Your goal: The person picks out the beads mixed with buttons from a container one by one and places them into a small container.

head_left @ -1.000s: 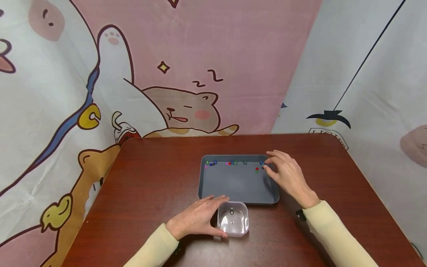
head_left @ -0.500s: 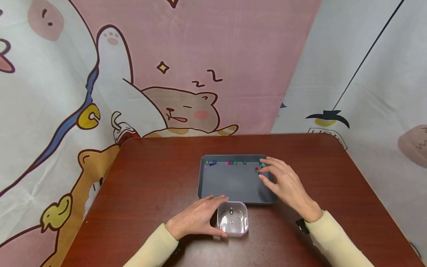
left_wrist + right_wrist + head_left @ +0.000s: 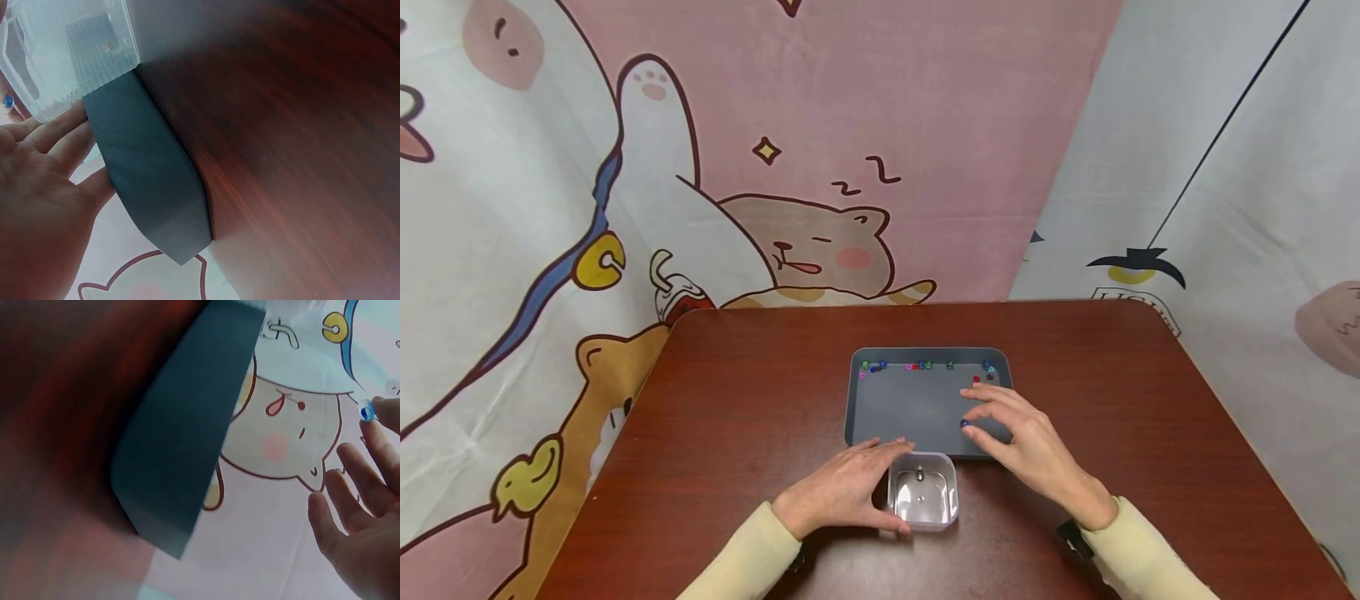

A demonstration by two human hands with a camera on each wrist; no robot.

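My right hand (image 3: 1033, 450) pinches a small glass marble (image 3: 366, 411) with a blue swirl between thumb and index finger, above the front right part of the grey tray (image 3: 906, 412). The other fingers are spread. My left hand (image 3: 842, 492) holds a clear square plastic box (image 3: 952, 500) by its left side, with the fingers at the back corner and the thumb at the front corner. One marble (image 3: 920, 475) is plainly visible inside the box. Several coloured marbles (image 3: 917, 367) lie along the tray's far edge, with a few near its right side, partly beside my right hand.
The tray and box stand on a brown wooden table (image 3: 737, 400), the box right in front of the tray's near edge. Behind the table hangs a cloth backdrop (image 3: 962, 167) with cartoon animals.
My right hand has moved from the tray's far right corner towards me and to the left, bringing the blue marble with it. The left hand and box have stayed still.
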